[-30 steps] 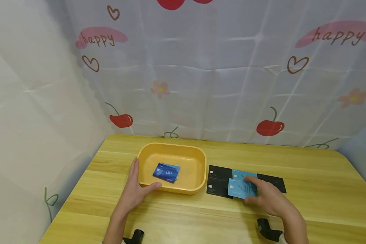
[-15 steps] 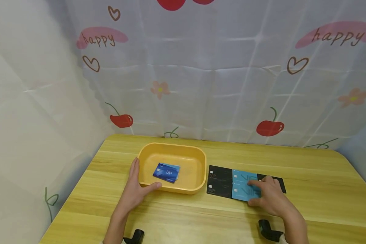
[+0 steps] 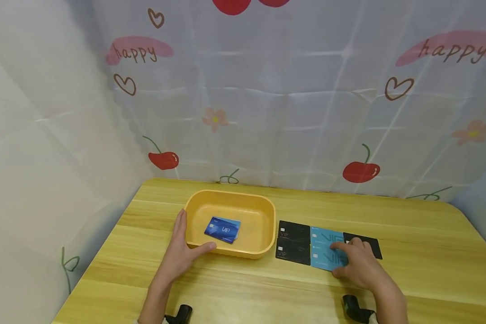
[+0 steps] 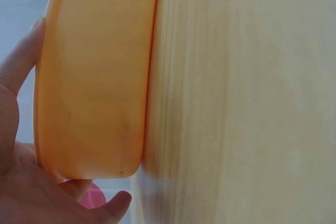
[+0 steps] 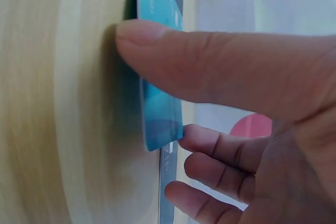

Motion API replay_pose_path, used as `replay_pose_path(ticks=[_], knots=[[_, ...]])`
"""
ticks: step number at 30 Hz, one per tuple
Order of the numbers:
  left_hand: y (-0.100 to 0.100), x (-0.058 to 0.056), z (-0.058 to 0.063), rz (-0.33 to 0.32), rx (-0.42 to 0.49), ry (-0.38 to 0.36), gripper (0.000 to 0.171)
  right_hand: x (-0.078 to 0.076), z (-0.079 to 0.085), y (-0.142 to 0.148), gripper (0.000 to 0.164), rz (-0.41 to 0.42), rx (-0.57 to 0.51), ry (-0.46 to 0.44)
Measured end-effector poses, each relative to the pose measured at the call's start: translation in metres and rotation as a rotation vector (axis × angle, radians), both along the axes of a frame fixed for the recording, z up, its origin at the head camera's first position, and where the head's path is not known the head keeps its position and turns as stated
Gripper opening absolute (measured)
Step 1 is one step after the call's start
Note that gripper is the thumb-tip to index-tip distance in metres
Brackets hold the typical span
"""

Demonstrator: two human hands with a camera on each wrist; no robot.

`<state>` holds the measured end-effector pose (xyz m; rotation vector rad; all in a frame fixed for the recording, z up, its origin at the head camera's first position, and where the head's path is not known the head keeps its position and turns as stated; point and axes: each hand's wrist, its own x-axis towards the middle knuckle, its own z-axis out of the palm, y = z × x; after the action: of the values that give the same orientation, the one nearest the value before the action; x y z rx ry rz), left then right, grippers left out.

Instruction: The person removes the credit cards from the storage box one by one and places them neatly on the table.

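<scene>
A pale printed sheet (image 3: 267, 103) rises behind the table, creased, with cherries, flowers, hearts and "happy" on pink strokes; another pale sheet (image 3: 56, 148) stands along the left. In front spreads the tabletop (image 3: 243, 288), yellowish wood with streaky grain and a rounded far right corner.

On it, left of centre, sits a yellow basket (image 3: 231, 192). The left hand (image 3: 182, 252) is spread wide around its near left corner, fingers on the left side, thumb on the near rim. The right hand (image 3: 360, 265) is narrowed, thumb and forefinger gripping the near light blue card (image 3: 321, 260) at its edges.

That card adjoins the far light blue card (image 3: 323, 234), with two black cards (image 3: 293, 242) to their left and a dark card (image 3: 373, 245) to the right, partly hidden by the hand. Inside the basket, a deep blue VIP card (image 3: 222, 229) overlaps a lighter one.
</scene>
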<state>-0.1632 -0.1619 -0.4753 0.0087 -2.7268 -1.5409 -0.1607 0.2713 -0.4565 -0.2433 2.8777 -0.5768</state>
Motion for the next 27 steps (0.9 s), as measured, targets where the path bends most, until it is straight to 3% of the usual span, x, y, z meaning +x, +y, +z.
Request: replay_pose_path(ticks=[15,27], knots=[[0.0006,-0.0005,-0.0002,-0.003,0.012,0.007,0.123,-0.001,-0.0022,-0.0052,0.055,-0.008,-0.015,-0.02],[0.0011,-0.0002,0.0004,-0.004,0.008,0.018,0.124,0.0009,-0.004,-0.0057,0.051,0.015,-0.019,0.013]])
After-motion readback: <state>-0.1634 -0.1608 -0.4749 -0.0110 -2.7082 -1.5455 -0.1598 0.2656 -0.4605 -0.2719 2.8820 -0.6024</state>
